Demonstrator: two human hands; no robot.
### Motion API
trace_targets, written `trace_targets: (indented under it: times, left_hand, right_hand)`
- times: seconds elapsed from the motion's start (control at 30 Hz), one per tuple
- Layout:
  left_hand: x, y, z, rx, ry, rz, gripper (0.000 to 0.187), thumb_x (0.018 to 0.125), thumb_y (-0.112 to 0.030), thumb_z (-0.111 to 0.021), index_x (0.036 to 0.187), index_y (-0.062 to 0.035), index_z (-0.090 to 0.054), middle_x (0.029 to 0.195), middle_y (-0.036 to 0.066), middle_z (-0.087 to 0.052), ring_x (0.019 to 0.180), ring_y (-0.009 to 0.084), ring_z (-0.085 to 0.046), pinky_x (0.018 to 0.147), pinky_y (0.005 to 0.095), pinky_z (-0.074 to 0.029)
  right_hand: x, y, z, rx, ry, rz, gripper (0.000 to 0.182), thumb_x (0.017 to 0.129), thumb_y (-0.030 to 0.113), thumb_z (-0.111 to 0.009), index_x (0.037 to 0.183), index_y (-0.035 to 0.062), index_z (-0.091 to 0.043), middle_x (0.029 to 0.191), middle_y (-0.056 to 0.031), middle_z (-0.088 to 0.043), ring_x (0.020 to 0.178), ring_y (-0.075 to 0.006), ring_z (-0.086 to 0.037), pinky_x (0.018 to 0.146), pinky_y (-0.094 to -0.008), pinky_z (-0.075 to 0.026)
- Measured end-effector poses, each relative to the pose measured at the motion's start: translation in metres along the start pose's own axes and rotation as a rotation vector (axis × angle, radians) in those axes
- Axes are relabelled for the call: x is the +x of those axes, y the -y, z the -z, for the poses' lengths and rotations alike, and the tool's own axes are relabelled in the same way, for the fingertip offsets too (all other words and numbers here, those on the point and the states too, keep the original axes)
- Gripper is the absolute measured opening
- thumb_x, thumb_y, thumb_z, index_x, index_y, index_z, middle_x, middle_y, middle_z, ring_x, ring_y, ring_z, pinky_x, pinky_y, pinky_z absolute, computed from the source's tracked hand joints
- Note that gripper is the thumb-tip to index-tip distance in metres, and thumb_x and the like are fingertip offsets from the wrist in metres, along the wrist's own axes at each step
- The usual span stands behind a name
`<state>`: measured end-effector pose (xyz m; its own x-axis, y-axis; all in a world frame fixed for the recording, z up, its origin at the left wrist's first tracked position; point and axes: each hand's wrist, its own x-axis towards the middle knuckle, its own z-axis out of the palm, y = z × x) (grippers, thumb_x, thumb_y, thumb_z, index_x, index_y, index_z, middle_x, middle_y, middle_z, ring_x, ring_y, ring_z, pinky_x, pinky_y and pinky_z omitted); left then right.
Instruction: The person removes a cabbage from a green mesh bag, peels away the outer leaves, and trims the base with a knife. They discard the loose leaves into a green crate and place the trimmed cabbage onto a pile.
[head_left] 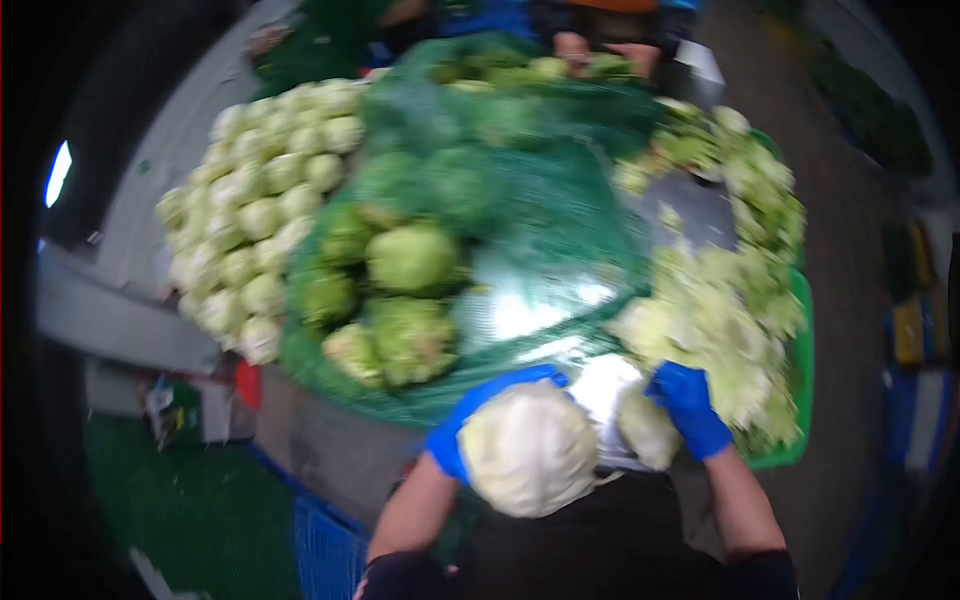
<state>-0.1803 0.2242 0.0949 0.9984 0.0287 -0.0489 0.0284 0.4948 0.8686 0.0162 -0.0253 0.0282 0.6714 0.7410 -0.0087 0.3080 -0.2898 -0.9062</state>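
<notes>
A large pale cabbage is held close to my body, with my left hand in a blue glove wrapped around its left and far side. My right hand, also blue-gloved, is closed at the edge of a loose pale cabbage leaf, just right of the cabbage. Some of its fingers are hidden. Between the two hands lies a shiny, bright metallic surface. Past my hands, several green, untrimmed cabbages rest on and inside a green mesh sack.
On the left is a heap of pale trimmed cabbages. Cabbage leaves pile up at right over a green crate, beside a grey plate. Across the sack, another person's hands are near more cabbages.
</notes>
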Motion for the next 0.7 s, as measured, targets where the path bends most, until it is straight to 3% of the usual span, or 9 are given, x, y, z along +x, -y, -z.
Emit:
trace_targets:
  times: [0.03, 0.1, 0.13, 0.2, 0.23, 0.33, 0.37, 0.5, 0.7]
  left_hand:
    - [-0.007, -0.006, 0.016, 0.106, -0.174, 0.040, 0.090, 0.071, -0.043, -0.077, 0.138, 0.0023, -0.038, 0.138, 0.013, -0.045, 0.125, 0.0232, -0.046, 0.108, 0.0388, -0.033]
    - [-0.007, -0.026, 0.039, -0.359, -0.147, -0.108, 0.049, 0.100, -0.026, -0.033, 0.140, 0.0020, -0.036, 0.143, 0.014, -0.041, 0.129, 0.0243, -0.042, 0.111, 0.0393, -0.031]
    - [-0.028, -0.002, 0.084, -0.211, -0.459, -0.086, 0.054, 0.101, -0.034, -0.030, 0.142, 0.0009, -0.032, 0.146, 0.013, -0.037, 0.133, 0.0246, -0.037, 0.112, 0.0406, -0.029]
    - [-0.062, -0.025, 0.141, -0.359, -0.461, -0.288, 0.062, 0.095, -0.047, -0.038, 0.144, -0.0095, -0.033, 0.148, 0.013, -0.034, 0.133, 0.0335, -0.036, 0.112, 0.0523, -0.026]
    - [-0.074, -0.051, 0.149, -0.175, -0.691, -0.351, 0.067, 0.087, -0.044, -0.048, 0.144, -0.0124, -0.034, 0.148, 0.014, -0.033, 0.132, 0.0361, -0.037, 0.111, 0.0559, -0.026]
    - [-0.098, -0.130, 0.204, -0.143, -0.736, -0.675, 0.065, 0.082, -0.026, -0.054, 0.139, -0.0007, -0.036, 0.137, 0.015, -0.047, 0.123, 0.0333, -0.047, 0.107, 0.0476, -0.036]
    - [-0.101, -0.148, 0.231, -0.210, -0.912, -0.705, 0.062, 0.083, -0.026, -0.057, 0.137, -0.0010, -0.040, 0.135, 0.014, -0.049, 0.123, 0.0310, -0.048, 0.105, 0.0468, -0.038]
    - [-0.119, -0.202, 0.309, 0.036, -1.401, -0.459, 0.057, 0.078, -0.034, -0.069, 0.126, -0.0076, -0.054, 0.122, 0.010, -0.059, 0.110, 0.0275, -0.057, 0.092, 0.0447, -0.046]
    - [-0.148, -0.173, 0.451, -0.311, -1.410, -0.373, 0.084, 0.071, -0.060, -0.063, 0.140, -0.0199, -0.038, 0.140, 0.009, -0.043, 0.122, 0.0351, -0.044, 0.092, 0.0587, -0.038]
  right_hand:
    - [0.010, -0.002, -0.009, -0.060, -0.036, 0.114, 0.025, 0.090, 0.020, -0.052, 0.078, 0.0026, -0.065, 0.064, -0.0100, -0.060, 0.053, -0.0193, -0.057, 0.052, -0.0300, -0.043]
    - [0.022, 0.007, -0.024, 0.132, -0.010, -0.047, 0.029, 0.093, 0.020, -0.050, 0.078, 0.0009, -0.065, 0.061, -0.0076, -0.058, 0.053, -0.0133, -0.055, 0.052, -0.0283, -0.042]
    - [0.024, 0.019, -0.027, 0.149, 0.004, -0.071, 0.031, 0.094, 0.022, -0.049, 0.079, 0.0006, -0.065, 0.061, -0.0057, -0.057, 0.054, -0.0118, -0.054, 0.052, -0.0276, -0.042]
    - [0.024, 0.027, -0.035, 0.159, 0.011, -0.083, 0.033, 0.095, 0.023, -0.048, 0.079, 0.0003, -0.066, 0.060, -0.0038, -0.057, 0.054, -0.0103, -0.054, 0.052, -0.0269, -0.042]
    - [0.023, 0.024, -0.038, 0.147, 0.020, -0.110, 0.036, 0.097, 0.027, -0.046, 0.083, 0.0008, -0.066, 0.059, -0.0026, -0.056, 0.050, -0.0082, -0.050, 0.048, -0.0248, -0.038]
    - [0.017, 0.018, -0.050, 0.143, 0.018, -0.174, 0.038, 0.098, 0.031, -0.045, 0.087, 0.0009, -0.066, 0.059, -0.0016, -0.057, 0.043, -0.0055, -0.044, 0.042, -0.0219, -0.034]
    - [0.016, 0.018, -0.053, 0.155, 0.002, -0.219, 0.038, 0.098, 0.031, -0.045, 0.088, 0.0006, -0.066, 0.059, -0.0018, -0.057, 0.042, -0.0049, -0.042, 0.040, -0.0211, -0.032]
    - [0.013, 0.028, -0.068, 0.181, 0.024, -0.321, 0.037, 0.097, 0.031, -0.046, 0.089, 0.0004, -0.065, 0.061, -0.0031, -0.060, 0.040, -0.0048, -0.041, 0.039, -0.0208, -0.032]
    - [0.030, 0.054, -0.081, -0.024, 0.070, -0.350, 0.031, 0.095, 0.025, -0.052, 0.089, -0.0017, -0.067, 0.065, -0.0053, -0.063, 0.054, -0.0113, -0.056, 0.052, -0.0254, -0.042]
